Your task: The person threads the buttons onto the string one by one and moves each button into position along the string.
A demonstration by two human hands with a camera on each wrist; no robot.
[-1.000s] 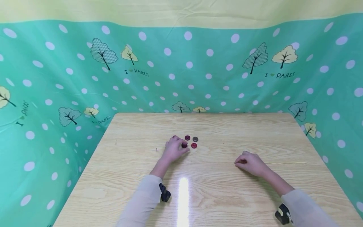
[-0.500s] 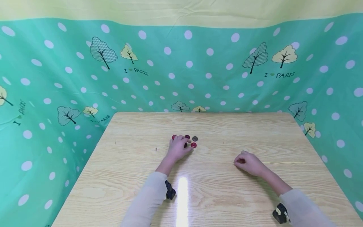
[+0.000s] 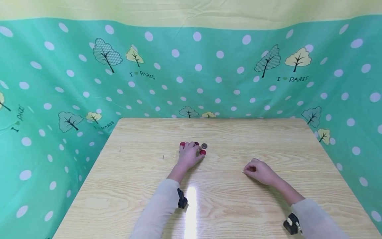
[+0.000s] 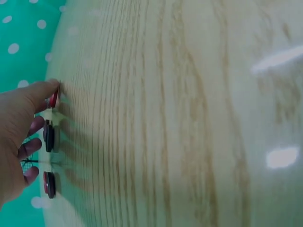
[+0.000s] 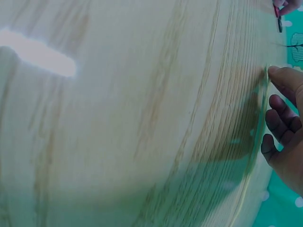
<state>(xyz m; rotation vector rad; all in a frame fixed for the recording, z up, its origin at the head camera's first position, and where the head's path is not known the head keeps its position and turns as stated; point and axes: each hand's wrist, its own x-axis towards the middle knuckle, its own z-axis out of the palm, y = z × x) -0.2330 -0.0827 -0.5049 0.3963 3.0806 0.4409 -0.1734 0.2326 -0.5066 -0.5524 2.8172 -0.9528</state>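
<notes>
My left hand (image 3: 189, 156) reaches over a small group of round buttons, pinching the red button (image 3: 203, 152) between thumb and index finger. The left wrist view shows that red button (image 4: 53, 100) tilted at the thumb tip, with a dark button (image 4: 49, 136) and a red-faced button (image 4: 49, 184) beside the other fingers. A grey button (image 3: 204, 146) lies just behind the pinched one. My right hand (image 3: 260, 172) pinches the end of a thin yellow string (image 3: 295, 171), which trails along the table to the right. Other buttons are partly covered by the left hand.
Wood-grain table (image 3: 238, 205) lies under both hands. A green dotted curtain (image 3: 209, 76) closes off the back and sides. A tiny dark mark or speck (image 3: 163, 157) lies left of the left hand.
My left hand has slid right across the buttons, from a dark one to the red one, uncovering a red button at the left. The right hand stays nearly still with the string.
</notes>
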